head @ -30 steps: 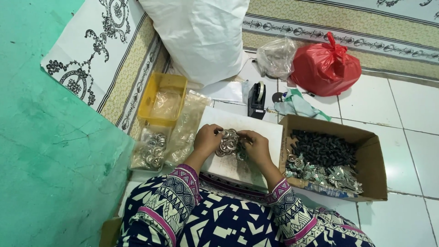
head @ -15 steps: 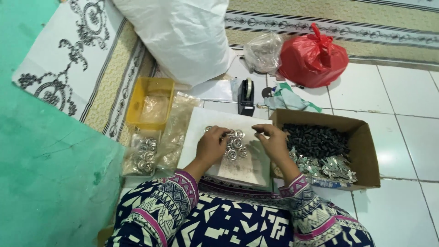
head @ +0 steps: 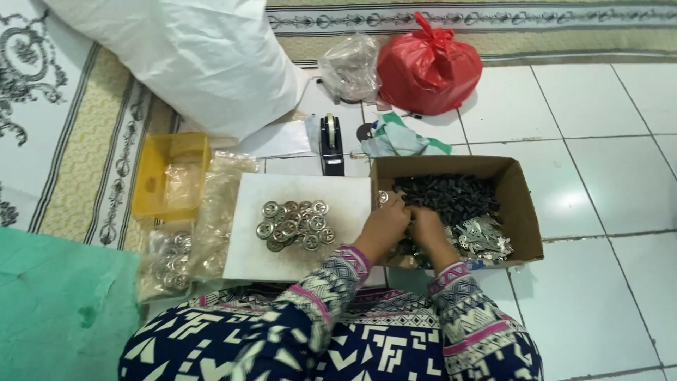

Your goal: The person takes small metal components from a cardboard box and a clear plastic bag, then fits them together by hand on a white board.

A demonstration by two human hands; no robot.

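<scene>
Your left hand (head: 381, 224) and right hand (head: 425, 227) are pressed together inside the brown cardboard box (head: 525, 212), over its dark and silvery small parts (head: 451, 197); what they pinch is hidden. Reaching across, your sleeve could scatter the round silvery discs (head: 295, 224) piled on the white board (head: 247, 247).

Open cardboard box (head: 525, 204), dark parts (head: 451, 194)

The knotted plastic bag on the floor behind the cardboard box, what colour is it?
The knotted plastic bag is bright red, seen in the head view, its only view.
</scene>
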